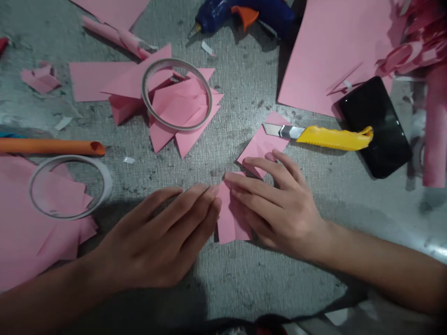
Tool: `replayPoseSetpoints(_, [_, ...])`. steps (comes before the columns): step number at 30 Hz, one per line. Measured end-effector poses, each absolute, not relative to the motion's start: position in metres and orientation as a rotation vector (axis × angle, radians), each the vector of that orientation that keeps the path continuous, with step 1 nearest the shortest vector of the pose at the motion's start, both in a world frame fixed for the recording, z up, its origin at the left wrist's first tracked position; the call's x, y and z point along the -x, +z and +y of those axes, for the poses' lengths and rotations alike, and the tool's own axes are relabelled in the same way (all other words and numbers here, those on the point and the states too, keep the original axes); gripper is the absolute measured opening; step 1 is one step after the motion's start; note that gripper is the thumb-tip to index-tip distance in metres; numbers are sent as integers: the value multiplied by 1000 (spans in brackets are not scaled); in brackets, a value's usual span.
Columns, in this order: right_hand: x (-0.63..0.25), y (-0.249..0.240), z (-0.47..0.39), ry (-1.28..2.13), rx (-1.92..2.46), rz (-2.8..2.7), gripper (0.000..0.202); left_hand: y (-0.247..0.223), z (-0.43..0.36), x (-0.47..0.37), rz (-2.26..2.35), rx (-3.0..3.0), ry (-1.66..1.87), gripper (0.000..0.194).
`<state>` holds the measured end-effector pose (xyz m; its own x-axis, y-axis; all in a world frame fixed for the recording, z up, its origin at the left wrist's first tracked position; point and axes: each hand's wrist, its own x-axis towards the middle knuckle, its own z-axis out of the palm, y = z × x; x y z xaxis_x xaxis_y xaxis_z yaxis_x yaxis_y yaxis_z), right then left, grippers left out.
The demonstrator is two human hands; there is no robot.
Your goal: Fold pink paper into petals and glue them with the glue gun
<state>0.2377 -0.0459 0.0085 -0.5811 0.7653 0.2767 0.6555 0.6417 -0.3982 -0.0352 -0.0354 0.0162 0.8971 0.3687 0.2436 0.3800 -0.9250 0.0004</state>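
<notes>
Hands (160, 239) touching small pink paper (226, 225); yellow cutter (331, 138) beyond, handle end overlapping black phone (380, 132).

Folded pink pc. (226, 225), ctr: partly hidden under R hand (284, 207). Glue gun (218, 14), 12 o'clock: top cut by frame edge. Orange tube (52, 146), 9 o'clock: outer end cut off. Red obj. (3, 44), ~10 o'clock: mostly out of view, can't ID. Phone (384, 125), 3 o'clock: partly covered by yellow knife handle (328, 137). Dark item (272, 321), 6 o'clock: cut off, can't ID.
</notes>
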Motion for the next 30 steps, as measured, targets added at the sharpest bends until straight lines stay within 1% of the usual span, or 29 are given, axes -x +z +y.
replayPoseSetpoints(6, [-239,9,-47,365,1096,-2427,18,13,-28,29,-735,3020,-405,28])
replayPoseSetpoints(10, [-237,10,-46,362,1120,-2426,16,11,-27,25,-742,3046,-435,29])
replayPoseSetpoints(14, [-238,10,-46,362,1118,-2414,17,10,-27,25,-774,3038,-478,27])
replayPoseSetpoints(19, [-240,12,-45,371,1125,-2374,13,10,-28,24,-812,3059,-471,29])
replayPoseSetpoints(25, [-241,12,-44,389,1234,-2350,23,8,-28,29,-710,3037,-376,37])
replayPoseSetpoints(30, [-240,12,-44,416,1228,-2368,25,7,-27,32,-700,3044,-445,32])
